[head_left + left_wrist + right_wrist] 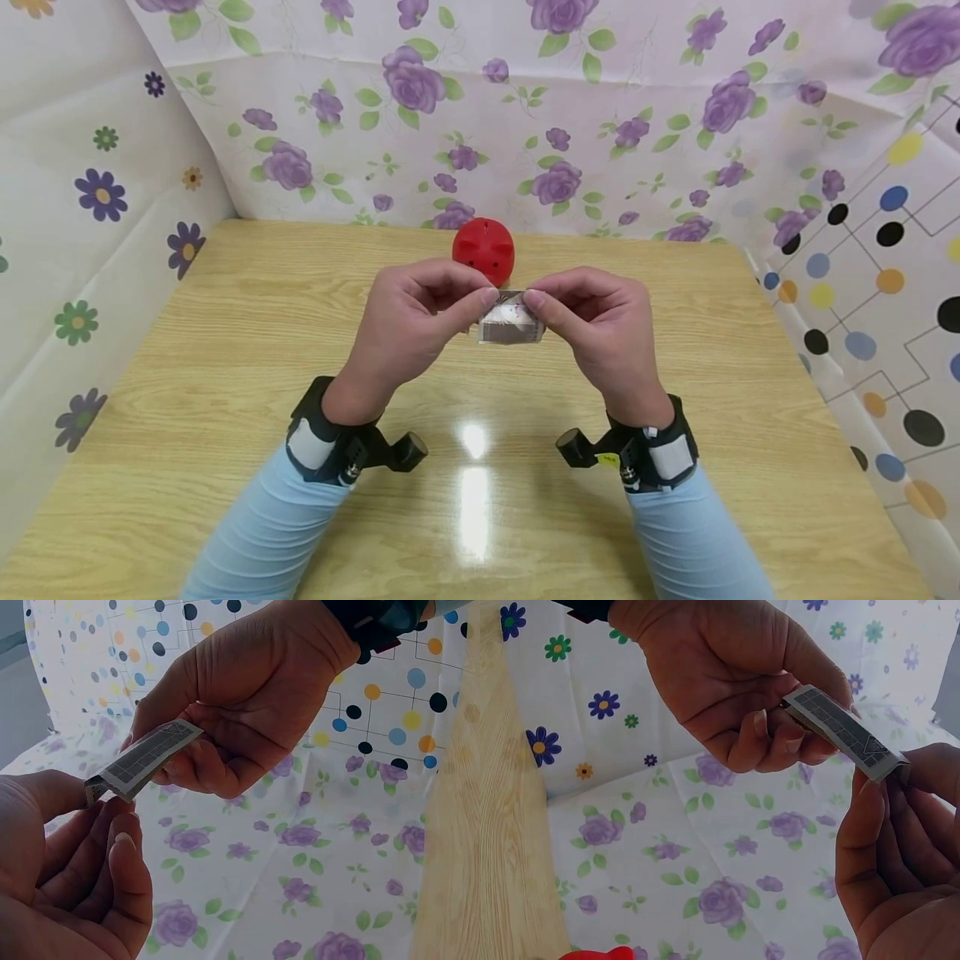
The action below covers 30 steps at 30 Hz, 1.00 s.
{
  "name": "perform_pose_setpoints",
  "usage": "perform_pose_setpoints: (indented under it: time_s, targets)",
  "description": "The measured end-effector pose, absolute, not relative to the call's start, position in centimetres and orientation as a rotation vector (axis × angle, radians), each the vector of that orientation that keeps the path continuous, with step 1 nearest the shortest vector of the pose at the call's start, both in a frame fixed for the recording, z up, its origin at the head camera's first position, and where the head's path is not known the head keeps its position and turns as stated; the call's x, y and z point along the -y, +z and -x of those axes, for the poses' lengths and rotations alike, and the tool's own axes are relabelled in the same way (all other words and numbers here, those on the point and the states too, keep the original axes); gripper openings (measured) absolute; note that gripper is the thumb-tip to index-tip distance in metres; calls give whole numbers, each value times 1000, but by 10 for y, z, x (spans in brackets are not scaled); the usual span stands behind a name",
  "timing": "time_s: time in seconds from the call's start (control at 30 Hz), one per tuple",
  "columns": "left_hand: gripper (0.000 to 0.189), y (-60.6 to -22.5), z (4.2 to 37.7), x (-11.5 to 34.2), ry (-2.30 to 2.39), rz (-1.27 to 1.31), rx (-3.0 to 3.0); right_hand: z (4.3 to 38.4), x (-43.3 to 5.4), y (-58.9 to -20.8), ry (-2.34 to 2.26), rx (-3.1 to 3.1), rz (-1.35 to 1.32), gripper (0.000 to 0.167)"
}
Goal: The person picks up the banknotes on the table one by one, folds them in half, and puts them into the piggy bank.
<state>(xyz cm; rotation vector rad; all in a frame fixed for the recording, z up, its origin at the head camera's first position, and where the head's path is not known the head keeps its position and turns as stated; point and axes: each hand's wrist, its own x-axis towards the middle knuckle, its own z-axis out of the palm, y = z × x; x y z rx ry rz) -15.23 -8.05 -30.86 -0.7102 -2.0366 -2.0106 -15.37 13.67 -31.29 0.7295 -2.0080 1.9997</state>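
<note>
Between my two hands is a small folded piece of printed paper [512, 327], whitish with a grey-brown band. My left hand [408, 329] pinches its left end between thumb and fingers, while my right hand [609, 337] pinches the opposite end. Seen from the wrists, the paper [150, 756] bends along its length and carries a dark grid inside a pale border. A small triangle mark shows on the strip [844, 733] in the right wrist view. Just beyond the fingertips, on the table, sits a red piggy bank [483, 248] with ears, two dark eyes and a slot on top.
A light wooden table [240, 333] spreads beneath the hands. Its back edge meets a cloth [315, 75] with purple roses. Flower-print cloth [60, 250] hangs at the left, dotted cloth [885, 333] at the right. Both wrists wear black camera straps [330, 442].
</note>
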Motion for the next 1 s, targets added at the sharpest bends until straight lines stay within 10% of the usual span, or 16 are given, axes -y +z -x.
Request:
perform_pose_setpoints:
  time_s: [1.0]
  targets:
    - [6,-312,149,77,-1874,868,2012,149,-126,-317,1976,1989,-777,18]
